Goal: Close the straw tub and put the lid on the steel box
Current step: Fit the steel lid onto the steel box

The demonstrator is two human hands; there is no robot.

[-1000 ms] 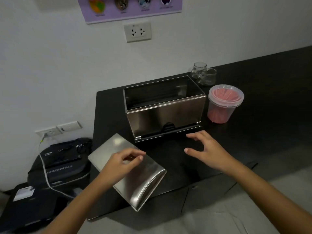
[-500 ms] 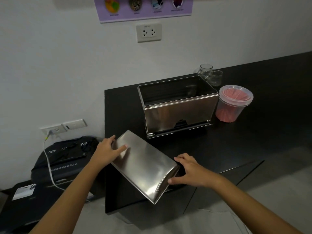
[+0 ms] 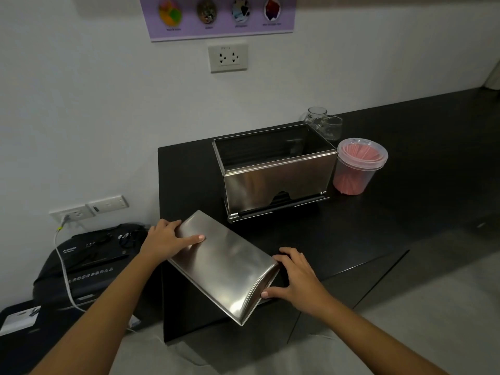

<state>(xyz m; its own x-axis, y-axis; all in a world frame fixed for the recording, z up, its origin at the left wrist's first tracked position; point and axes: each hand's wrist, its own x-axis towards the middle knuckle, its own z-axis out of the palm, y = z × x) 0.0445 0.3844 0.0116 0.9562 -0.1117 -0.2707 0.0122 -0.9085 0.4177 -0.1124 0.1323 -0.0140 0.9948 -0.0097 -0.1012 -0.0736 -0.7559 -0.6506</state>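
Brightness: dim indoor light, muted colours, grey-white wall (image 3: 81,104).
Glare: soft highlights on the steel lid (image 3: 224,263) and on the front of the steel box (image 3: 276,185); no blown-out spots.
Shadows: the black surface (image 3: 405,198) swallows detail; the box interior is dark.
Sharpness: centre fairly crisp, fine text on the purple poster (image 3: 221,14) unreadable.
Distortion: wide-angle bending toward 3 and 9 o'clock; forearms stretch at 6 o'clock.

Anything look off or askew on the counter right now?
Only the steel lid: it sits skewed at the counter corner, its near end overhanging the edge, gripped by the left hand and right hand. The steel box stands open; nothing is spilled.
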